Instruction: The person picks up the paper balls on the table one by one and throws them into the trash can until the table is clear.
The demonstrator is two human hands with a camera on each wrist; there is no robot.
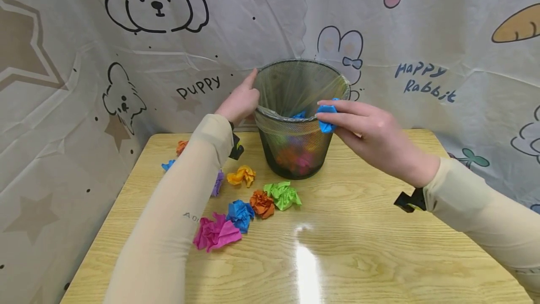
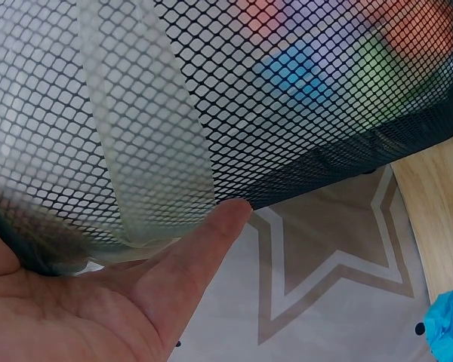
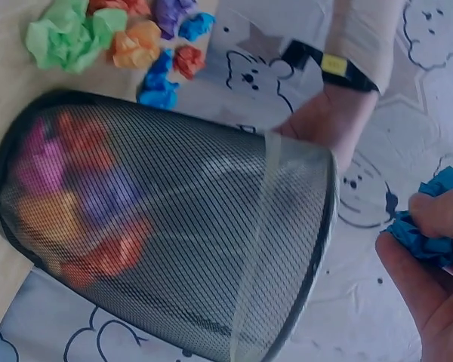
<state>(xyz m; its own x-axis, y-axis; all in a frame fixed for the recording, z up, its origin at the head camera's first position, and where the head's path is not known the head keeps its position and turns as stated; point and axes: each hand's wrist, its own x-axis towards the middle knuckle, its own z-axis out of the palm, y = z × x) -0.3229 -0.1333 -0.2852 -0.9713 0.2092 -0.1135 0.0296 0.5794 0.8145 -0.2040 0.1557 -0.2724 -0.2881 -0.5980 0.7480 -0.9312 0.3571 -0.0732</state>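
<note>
Paper crumpled into a creased bright-blue ball (image 1: pixel 326 127) is pinched by the right hand (image 1: pixel 373 133) just above a round black mesh bin (image 1: pixel 274 141); the left hand (image 1: pixel 240 100), fingers extended, touches its side.

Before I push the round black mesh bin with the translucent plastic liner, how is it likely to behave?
The bin is probably light for its size: its walls are thin mesh, and what shows inside is crumpled coloured paper. It may tip if pushed near the top, since it narrows toward its base. The left hand at its rim could steady it.
</note>
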